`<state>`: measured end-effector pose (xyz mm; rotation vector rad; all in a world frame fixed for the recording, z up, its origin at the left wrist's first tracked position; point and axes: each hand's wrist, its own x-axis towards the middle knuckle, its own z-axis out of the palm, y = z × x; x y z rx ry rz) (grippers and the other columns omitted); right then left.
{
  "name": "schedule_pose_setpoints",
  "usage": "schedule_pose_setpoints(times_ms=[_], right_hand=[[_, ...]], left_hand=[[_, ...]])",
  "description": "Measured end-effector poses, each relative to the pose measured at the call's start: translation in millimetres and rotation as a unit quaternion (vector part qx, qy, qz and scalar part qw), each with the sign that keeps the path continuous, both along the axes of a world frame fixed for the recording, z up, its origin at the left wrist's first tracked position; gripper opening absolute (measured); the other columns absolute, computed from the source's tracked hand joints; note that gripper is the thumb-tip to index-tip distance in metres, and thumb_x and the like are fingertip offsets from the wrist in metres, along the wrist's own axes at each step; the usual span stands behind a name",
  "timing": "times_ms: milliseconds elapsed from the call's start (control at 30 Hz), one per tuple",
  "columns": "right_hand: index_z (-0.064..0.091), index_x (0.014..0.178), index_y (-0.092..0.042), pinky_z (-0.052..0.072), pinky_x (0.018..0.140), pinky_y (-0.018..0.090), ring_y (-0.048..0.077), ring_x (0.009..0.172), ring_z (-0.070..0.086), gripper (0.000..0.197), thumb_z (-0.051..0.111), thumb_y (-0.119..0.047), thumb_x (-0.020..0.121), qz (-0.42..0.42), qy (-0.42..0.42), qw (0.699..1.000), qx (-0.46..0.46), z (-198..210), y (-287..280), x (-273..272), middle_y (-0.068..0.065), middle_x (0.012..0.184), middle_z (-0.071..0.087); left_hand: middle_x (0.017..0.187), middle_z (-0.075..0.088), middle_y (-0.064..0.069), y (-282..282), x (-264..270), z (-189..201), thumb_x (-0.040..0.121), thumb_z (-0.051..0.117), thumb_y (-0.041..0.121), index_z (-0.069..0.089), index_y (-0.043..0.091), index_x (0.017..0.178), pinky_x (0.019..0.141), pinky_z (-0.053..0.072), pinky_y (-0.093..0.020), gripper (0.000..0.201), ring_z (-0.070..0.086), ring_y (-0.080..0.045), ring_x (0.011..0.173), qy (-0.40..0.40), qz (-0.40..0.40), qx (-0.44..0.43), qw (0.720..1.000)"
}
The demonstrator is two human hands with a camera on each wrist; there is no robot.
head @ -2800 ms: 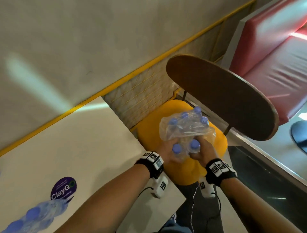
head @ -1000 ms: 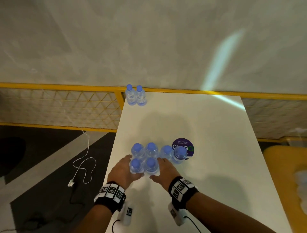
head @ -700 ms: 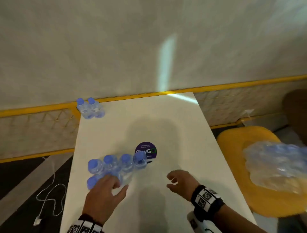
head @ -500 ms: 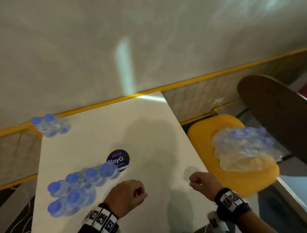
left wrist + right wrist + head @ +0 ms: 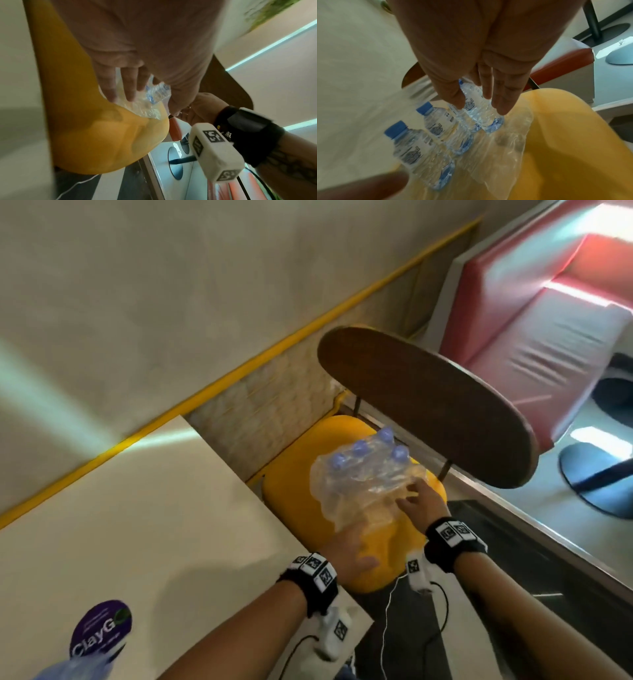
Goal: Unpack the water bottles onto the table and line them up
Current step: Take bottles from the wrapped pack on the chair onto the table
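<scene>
A torn clear plastic wrap (image 5: 363, 487) holding several small water bottles with blue caps (image 5: 359, 447) lies on the yellow chair seat (image 5: 294, 494). My right hand (image 5: 416, 499) reaches over the pack's near right side with fingers straight; in the right wrist view its fingertips (image 5: 500, 108) hover at a bottle (image 5: 481, 108). My left hand (image 5: 352, 549) is open at the wrap's near loose end, its fingers (image 5: 118, 88) lying against the plastic (image 5: 142, 106). Neither hand grips anything. A blurred bottle (image 5: 82, 664) stands on the table at the bottom left.
The white table (image 5: 137, 525) with a purple sticker (image 5: 101, 628) lies to the left of the chair. The chair's dark wooden backrest (image 5: 428, 405) stands just behind the pack. A red upholstered bench (image 5: 548, 313) and a round table base (image 5: 596, 477) are further right.
My view has swung right from the table to the chair. Both hands left the bottles set on the table and have reached across to the wrapped pack on the seat.
</scene>
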<state>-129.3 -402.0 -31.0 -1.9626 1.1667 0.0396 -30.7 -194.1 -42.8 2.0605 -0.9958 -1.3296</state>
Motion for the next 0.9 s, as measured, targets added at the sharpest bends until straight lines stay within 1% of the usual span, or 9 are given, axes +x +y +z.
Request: schedule_pose_setpoints(times_ms=[133,233,367,433,500,567,667,733,900], right_hand=[[0.047,0.13,-0.022,0.054,0.084,0.032,0.023,0.102,0.065,0.058,0.072,-0.024,0.077,-0.004,-0.038,0.999,0.014,-25,-21,19,0.001,0.118,0.064],[0.048,0.133,-0.008,0.046,0.096,0.031,0.027,0.117,0.056,0.051,0.068,-0.02,0.088,-0.013,-0.022,1.0,0.006,-35,-24,37,0.01,0.131,0.057],[0.055,0.128,-0.011,0.044,0.092,0.029,0.026,0.116,0.057,0.048,0.064,-0.037,0.089,-0.007,0.022,0.999,0.028,-54,-30,48,0.012,0.128,0.061],[0.059,0.126,-0.006,0.042,0.08,0.026,0.029,0.113,0.06,0.052,0.067,-0.038,0.087,-0.029,0.048,0.997,0.059,-65,-34,48,0.014,0.124,0.063],[0.049,0.136,-0.013,0.04,0.083,0.028,0.025,0.104,0.059,0.056,0.06,-0.045,0.091,-0.019,0.034,0.998,0.053,-66,-37,52,0.009,0.125,0.061],[0.047,0.134,-0.019,0.043,0.087,0.031,0.018,0.096,0.055,0.055,0.065,-0.043,0.088,-0.034,-0.031,0.999,0.021,-58,-37,55,-0.003,0.117,0.058],[0.057,0.114,-0.019,0.054,0.087,0.042,0.022,0.093,0.063,0.043,0.077,-0.029,0.078,-0.034,-0.067,0.996,-0.053,-46,-35,57,0.003,0.105,0.066],[0.059,0.116,-0.015,0.053,0.09,0.041,0.024,0.099,0.063,0.049,0.082,-0.022,0.073,-0.004,-0.068,0.996,-0.064,-42,-34,50,0.008,0.111,0.066],[0.057,0.124,-0.02,0.046,0.098,0.037,0.023,0.114,0.059,0.068,0.088,-0.024,0.064,0.059,-0.064,0.994,-0.065,-40,-23,14,0.005,0.126,0.063]], left_hand=[[0.105,0.067,-0.002,-65,0,-20,0.091,0.064,0.039,0.061,0.019,0.117,0.089,0.056,-0.041,0.032,0.066,-0.024,0.098,-0.093,0.105,0.006,0.99],[0.077,0.055,0.006,-88,8,-9,0.1,0.054,0.044,0.059,0.024,0.095,0.07,0.047,-0.034,0.021,0.062,-0.025,0.08,-0.144,0.197,-0.021,0.97],[0.093,0.063,-0.007,-100,26,12,0.097,0.06,0.04,0.052,0.04,0.1,0.072,0.057,-0.046,0.009,0.062,-0.031,0.08,-0.097,0.295,0.004,0.951],[0.128,0.06,-0.01,-102,38,12,0.103,0.056,0.033,0.042,0.026,0.146,0.094,0.053,-0.043,0.046,0.062,-0.038,0.11,-0.07,0.273,0.049,0.958],[0.153,0.043,-0.021,-104,47,4,0.102,0.058,0.018,0.02,0.005,0.159,0.103,0.045,-0.038,0.069,0.05,-0.04,0.133,-0.047,0.236,0.11,0.964],[0.158,0.034,-0.023,-101,54,0,0.096,0.065,0.011,0.002,0.011,0.162,0.107,0.043,-0.043,0.091,0.047,-0.042,0.134,-0.116,0.153,0.153,0.969],[0.131,0.059,-0.015,-97,58,-2,0.093,0.065,0.027,0.032,0.028,0.152,0.09,0.055,-0.045,0.068,0.061,-0.038,0.112,-0.138,0.153,0.163,0.965],[0.101,0.069,-0.008,-94,58,-4,0.09,0.059,0.044,0.059,0.028,0.12,0.076,0.06,-0.044,0.035,0.067,-0.031,0.089,-0.151,0.209,0.126,0.958],[0.115,0.069,0.007,-73,40,30,0.072,0.091,0.035,0.063,0.023,0.128,0.091,0.051,-0.027,0.063,0.066,-0.014,0.107,-0.089,0.119,-0.066,0.987]])
